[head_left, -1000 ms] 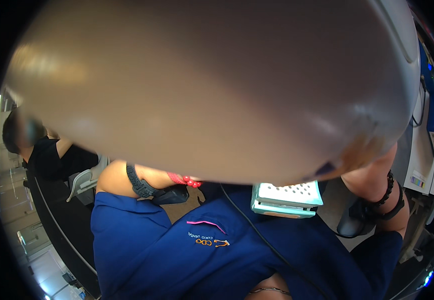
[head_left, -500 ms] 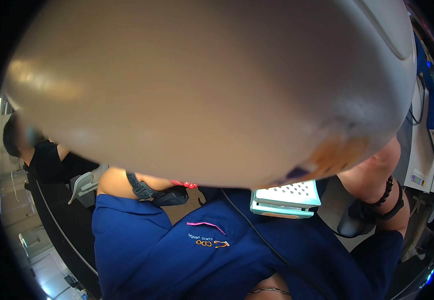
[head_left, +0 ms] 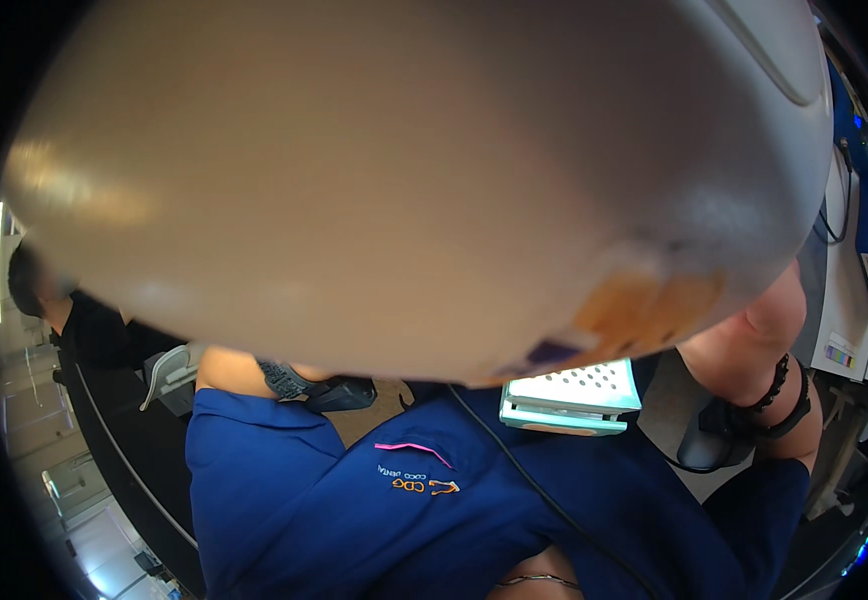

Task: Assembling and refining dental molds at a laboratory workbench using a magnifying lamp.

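Both hands are hidden behind a big blurred beige shape [head_left: 404, 180]; their grip cannot be told. Below lies a pale green perforated tray [head_left: 574, 398].

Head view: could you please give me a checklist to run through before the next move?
1. Clear sight: not ok; a large blurred beige object covers most of the picture.
2. Left hand's grip: cannot tell; only the left forearm with a dark strap shows.
3. Right hand's grip: cannot tell; only the right forearm with black bracelets shows.
4. Pale green perforated tray: ok, visible between the forearms.
5. Black cable free: cannot tell; it crosses the blue shirt.
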A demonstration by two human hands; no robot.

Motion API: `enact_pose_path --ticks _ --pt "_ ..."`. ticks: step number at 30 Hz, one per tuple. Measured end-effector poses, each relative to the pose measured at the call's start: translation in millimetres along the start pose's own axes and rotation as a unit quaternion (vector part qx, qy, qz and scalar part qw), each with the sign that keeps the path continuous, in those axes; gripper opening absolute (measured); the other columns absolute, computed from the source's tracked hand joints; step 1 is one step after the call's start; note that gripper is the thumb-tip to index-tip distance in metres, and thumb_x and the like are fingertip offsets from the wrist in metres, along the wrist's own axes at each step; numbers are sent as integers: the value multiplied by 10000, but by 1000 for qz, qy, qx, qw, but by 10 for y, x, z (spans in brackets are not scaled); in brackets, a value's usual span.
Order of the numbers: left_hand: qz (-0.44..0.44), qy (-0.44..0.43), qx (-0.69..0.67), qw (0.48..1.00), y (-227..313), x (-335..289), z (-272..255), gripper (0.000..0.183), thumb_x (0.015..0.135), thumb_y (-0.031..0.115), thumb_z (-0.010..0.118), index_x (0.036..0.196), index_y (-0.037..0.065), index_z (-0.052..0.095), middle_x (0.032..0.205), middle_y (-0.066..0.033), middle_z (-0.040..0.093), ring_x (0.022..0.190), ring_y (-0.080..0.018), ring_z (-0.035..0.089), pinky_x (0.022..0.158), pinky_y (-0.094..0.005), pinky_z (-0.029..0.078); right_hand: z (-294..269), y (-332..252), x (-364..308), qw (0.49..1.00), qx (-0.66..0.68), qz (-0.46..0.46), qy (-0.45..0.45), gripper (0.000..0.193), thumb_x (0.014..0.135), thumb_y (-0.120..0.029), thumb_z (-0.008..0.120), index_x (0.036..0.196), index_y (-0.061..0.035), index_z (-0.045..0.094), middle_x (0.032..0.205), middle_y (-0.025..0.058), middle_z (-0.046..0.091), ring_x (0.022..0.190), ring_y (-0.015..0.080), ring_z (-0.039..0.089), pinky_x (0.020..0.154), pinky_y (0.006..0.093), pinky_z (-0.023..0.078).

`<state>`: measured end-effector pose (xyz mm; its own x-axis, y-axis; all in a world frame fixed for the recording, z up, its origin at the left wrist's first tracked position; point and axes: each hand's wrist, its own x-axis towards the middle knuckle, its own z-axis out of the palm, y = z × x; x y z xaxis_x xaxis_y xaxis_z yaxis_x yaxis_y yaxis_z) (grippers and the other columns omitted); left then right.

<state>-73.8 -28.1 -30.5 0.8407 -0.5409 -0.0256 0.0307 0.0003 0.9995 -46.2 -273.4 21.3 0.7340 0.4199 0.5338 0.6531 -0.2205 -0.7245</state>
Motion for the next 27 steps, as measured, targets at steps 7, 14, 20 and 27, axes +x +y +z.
enact_pose_path --ticks 7,14,20,27 --pt "38 -21 27 999 -28 45 -47 206 944 86 573 1112 -20 626 1046 -132 659 952 -193 636 785 -302 521 -38 37 58 993 -60 -104 -21 265 645 24 809 881 -37 705 856 76 673 710 190 649 612 262 496" --pt "48 -22 27 998 -76 19 -94 220 930 97 587 1117 -13 625 1062 -134 654 966 -209 632 804 -318 516 -8 32 35 997 -56 -56 16 307 623 -50 856 878 -60 684 810 54 671 666 154 631 554 241 472" --pt "51 -20 32 998 -130 41 -60 235 917 105 599 1122 -8 623 1075 -136 651 979 -223 629 820 -332 511 -72 -24 -13 995 -75 -56 -27 340 630 -42 858 917 -33 676 901 76 664 781 185 633 665 271 485" --pt "58 -19 35 998 -195 42 -51 253 903 115 613 1127 -2 621 1091 -138 646 993 -239 625 839 -349 506 -79 17 -21 995 -57 -58 -54 307 650 30 825 921 9 681 961 106 678 844 227 654 732 302 502"
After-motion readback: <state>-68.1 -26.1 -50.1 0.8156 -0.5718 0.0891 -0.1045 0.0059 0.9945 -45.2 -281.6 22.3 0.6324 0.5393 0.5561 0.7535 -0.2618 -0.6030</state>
